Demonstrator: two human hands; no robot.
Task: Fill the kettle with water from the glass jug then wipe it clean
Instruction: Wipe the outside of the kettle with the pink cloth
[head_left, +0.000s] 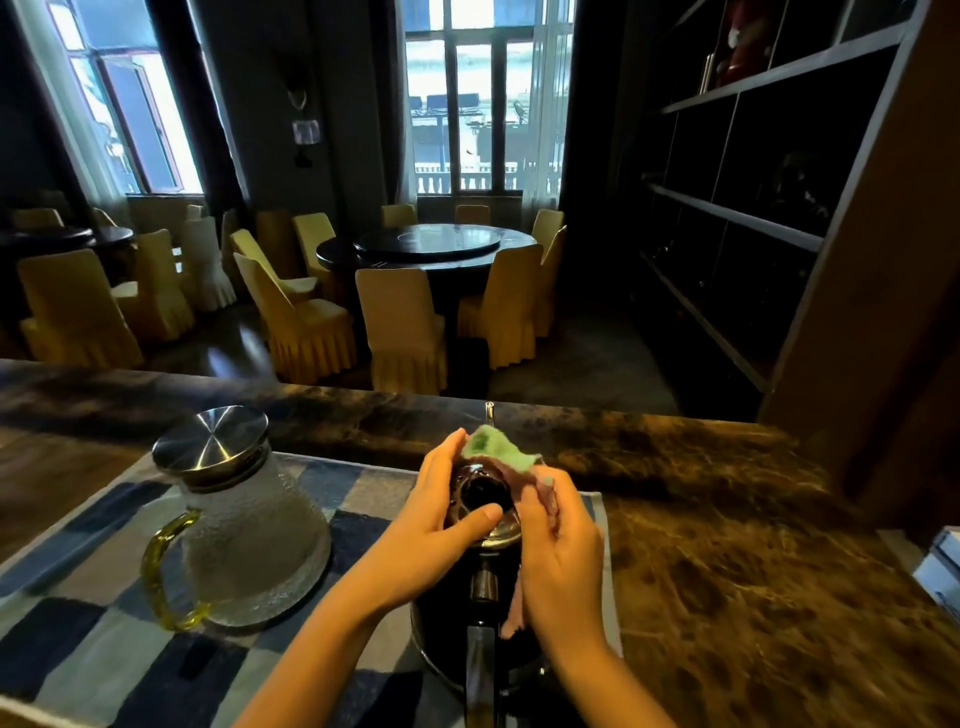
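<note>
A dark, glossy metal kettle (478, 618) stands on a blue, grey and white checked cloth mat (104, 644) that covers the near part of a brown marbled stone counter (727, 545). The kettle sits at the right end of the mat, close to the camera, with its handle toward the viewer and a thin spout tip showing past its far side.

The person's left hand (436, 525) cups the left side of the kettle's top: the fingers curl around the far edge and the thumb lies across the dark round lid. The right hand (561, 556) presses a green and pink cleaning cloth (498, 452) against the right side of the kettle's top. Its fingers are closed loosely around the cloth, the green part bunched over the far rim and a pink end hanging down below the palm.

To the left, well apart from the kettle, a textured clear glass jug (249, 545) with a yellow-green glass handle and a round brushed-steel lid stands upright on the same mat, touched by neither hand. Whether it holds water cannot be told.

Beyond the counter lies a dim dining room with a round dark table (431, 249), chairs in yellow covers (400, 327), tall windows and dark shelving on the right.
</note>
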